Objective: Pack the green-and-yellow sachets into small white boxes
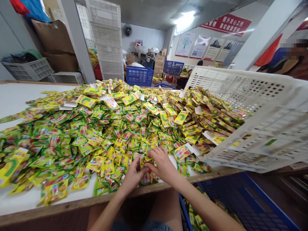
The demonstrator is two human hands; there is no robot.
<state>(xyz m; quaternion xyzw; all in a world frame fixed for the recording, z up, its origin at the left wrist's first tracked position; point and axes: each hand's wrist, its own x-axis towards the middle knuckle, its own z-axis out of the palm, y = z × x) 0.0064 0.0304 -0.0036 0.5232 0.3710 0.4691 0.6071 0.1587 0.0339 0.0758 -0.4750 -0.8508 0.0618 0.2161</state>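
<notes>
At the table's near edge my left hand is closed, its thumb and fingers pinched at small yellow packets. My right hand curls over the same packets from the other side, fingers bent. The fingers partly hide what they hold. Around both hands spreads a big heap of small green and yellow sachets. Flat yellow cardboard boxes lie on top of the heap, some with white flaps open. One box rests just to the right of my right hand.
A white plastic crate lies tipped on its side at the right, boxes spilling from it. Below the wooden table edge stands a blue crate with packets inside. Stacked white crates rise behind. Another person is at far right.
</notes>
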